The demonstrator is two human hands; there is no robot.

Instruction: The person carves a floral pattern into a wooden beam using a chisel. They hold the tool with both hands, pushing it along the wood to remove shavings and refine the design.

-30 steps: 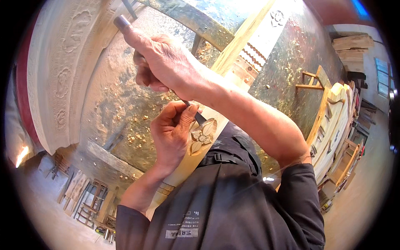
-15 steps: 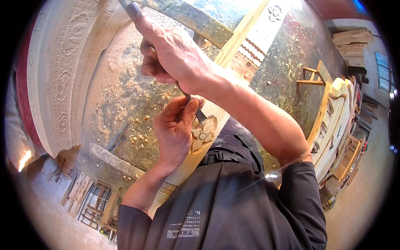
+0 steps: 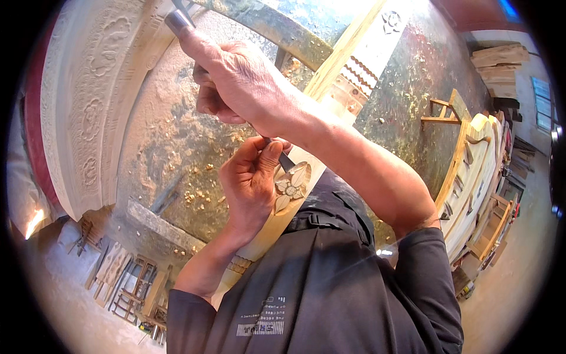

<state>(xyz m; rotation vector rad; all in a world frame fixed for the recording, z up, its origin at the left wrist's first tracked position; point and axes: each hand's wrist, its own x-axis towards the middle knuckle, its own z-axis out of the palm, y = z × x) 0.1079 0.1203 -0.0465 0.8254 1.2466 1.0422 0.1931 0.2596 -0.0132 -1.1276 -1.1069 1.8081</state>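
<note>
A long pale wooden beam (image 3: 377, 50) runs slantwise from the far right down toward my lap. Near my waist it bears a carved flower with petals and leaves (image 3: 291, 189). My right hand (image 3: 247, 88) is closed around a wood chisel, whose handle end (image 3: 180, 22) sticks out past my thumb. Close to the flower, my left hand (image 3: 250, 177) pinches the chisel's dark metal blade (image 3: 286, 162) between thumb and fingers. The blade's tip meets the upper petal, as far as I can see. Most of the handle is hidden in my right fist.
A large carved pale panel (image 3: 88, 118) stands at the left. Wood chips (image 3: 200, 192) lie scattered over the floor. On the right, a bench (image 3: 463, 183) holds several hand tools, with a small wooden frame (image 3: 451, 109) beside it. Stacked boards (image 3: 500, 62) lie at the far right.
My right hand and the chisel's handle end have shifted slightly left, so the chisel's angle has changed a little. My left hand keeps its pinch on the blade close to the flower.
</note>
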